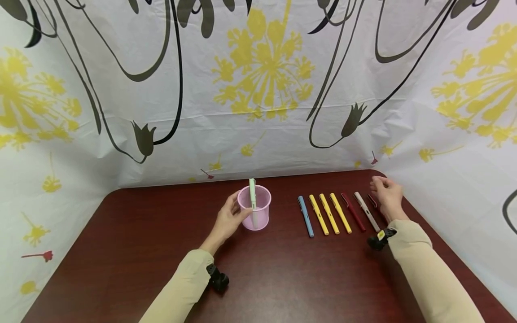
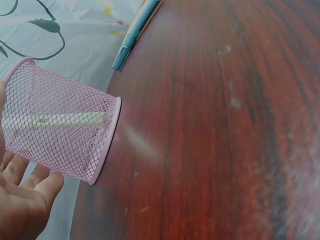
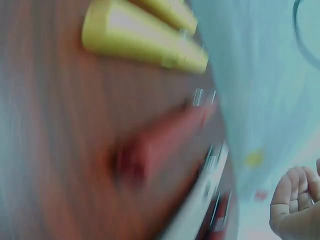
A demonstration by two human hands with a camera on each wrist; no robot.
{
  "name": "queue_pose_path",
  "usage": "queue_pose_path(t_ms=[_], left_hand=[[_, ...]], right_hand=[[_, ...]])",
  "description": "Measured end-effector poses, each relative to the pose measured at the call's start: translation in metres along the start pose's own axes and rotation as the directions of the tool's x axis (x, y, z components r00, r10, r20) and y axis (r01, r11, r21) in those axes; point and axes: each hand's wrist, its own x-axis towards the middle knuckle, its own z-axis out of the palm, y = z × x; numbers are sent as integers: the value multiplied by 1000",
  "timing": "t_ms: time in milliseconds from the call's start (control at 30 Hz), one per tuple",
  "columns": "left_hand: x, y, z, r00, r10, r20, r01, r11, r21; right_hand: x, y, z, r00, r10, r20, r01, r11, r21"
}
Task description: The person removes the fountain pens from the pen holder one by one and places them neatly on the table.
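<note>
A pink mesh pen cup (image 1: 262,220) stands upright on the table, and a pale green pen (image 1: 252,193) stands inside it. My left hand (image 1: 226,222) grips the cup from its left side, thumb in front and fingers behind; the left wrist view shows those fingers against the mesh (image 2: 60,130). At the far right, my right hand (image 1: 387,197) hovers over a dark red pen (image 1: 372,200), partly hiding it. Its fingers are loosely bent, and nothing shows in them. Left of it lie a white pen (image 1: 366,211) and another dark red pen (image 1: 353,211).
Farther left in the row are several yellow pens (image 1: 329,213) and a blue pen (image 1: 305,216). The dark red-brown table (image 1: 278,273) ends at a patterned cloth (image 1: 282,148) behind and on both sides. The right wrist view is blurred.
</note>
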Motion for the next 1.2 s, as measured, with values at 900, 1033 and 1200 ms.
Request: queue_pose_path(t_ms=[900,1033,1200], left_hand=[[-2,3,0,1000,4,-6,-4,1000,9],[-3,4,-1,1000,4,-1,-4,1000,12],[-2,3,-2,1000,14,7,-15,999,38]], right_hand=[[-95,-50,208,824,-219,523,271,962,-25],[-104,-52,222,807,-244,538,354,929,-109],[-109,-55,235,804,-282,524,463,850,-252]])
